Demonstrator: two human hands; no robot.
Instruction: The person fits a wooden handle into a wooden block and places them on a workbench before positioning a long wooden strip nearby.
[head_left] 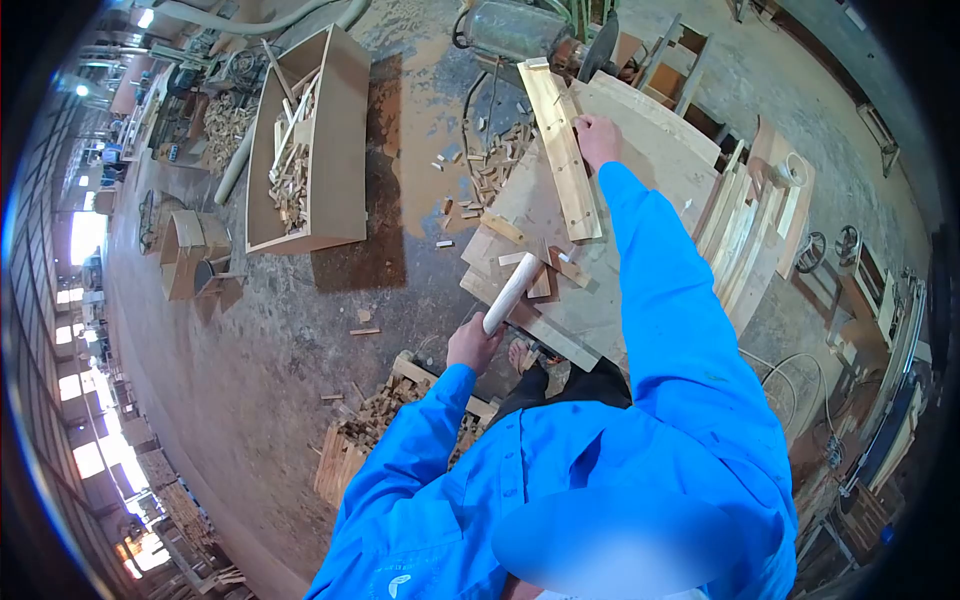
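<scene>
My left hand (475, 344) is closed round the lower end of a pale, round wooden stick (511, 292), which slants up over the near edge of the worktable (640, 145). The stick's far end overlaps several small wood offcuts (541, 284) lying there. Farther up, my right hand (599, 141) has its fingers closed at the right edge of a long wooden board (562, 150). This board lies on the table, with dark spots along its face. Its far end reaches close to a motor (515, 32) and a round saw blade (601, 46).
A tall wooden bin (338, 130) holding offcuts stands at the left. Wood scraps (497, 165) litter the floor beside the table, and a crate of small blocks (345, 463) sits near my feet. Long wood strips (745, 225) and a tape roll (793, 169) lie to the right.
</scene>
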